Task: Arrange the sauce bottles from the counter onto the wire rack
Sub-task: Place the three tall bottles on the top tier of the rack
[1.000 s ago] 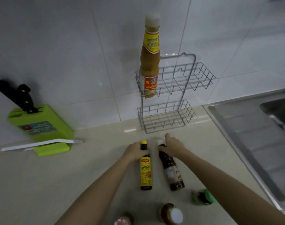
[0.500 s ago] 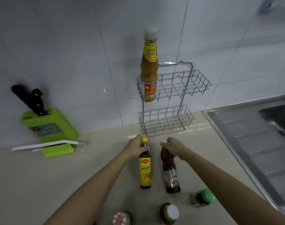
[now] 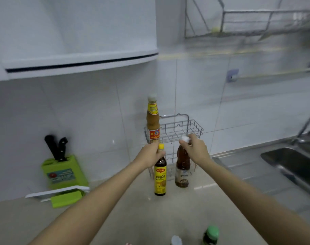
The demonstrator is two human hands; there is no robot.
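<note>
A two-tier wire rack (image 3: 193, 128) hangs on the tiled wall. A tall orange sauce bottle (image 3: 152, 121) stands at the left end of its upper basket. My left hand (image 3: 150, 154) grips the neck of a dark bottle with a yellow cap and yellow label (image 3: 160, 175), held upright above the counter. My right hand (image 3: 196, 150) grips the white-capped neck of a brown bottle (image 3: 182, 167), also lifted, in front of the rack's lower basket. A green-capped bottle (image 3: 210, 235) and a white-capped bottle (image 3: 176, 241) stand on the counter at the bottom edge.
A green knife block (image 3: 62, 170) with black handles and a white board sits at the left against the wall. A steel sink (image 3: 295, 163) with a faucet lies at the right. A cabinet underside (image 3: 80, 62) and a dish rack (image 3: 248, 23) hang overhead.
Both hands have lifted their bottles off the counter and carried them up toward the rack. The view has tilted upward, showing the cabinet and dish rack.
</note>
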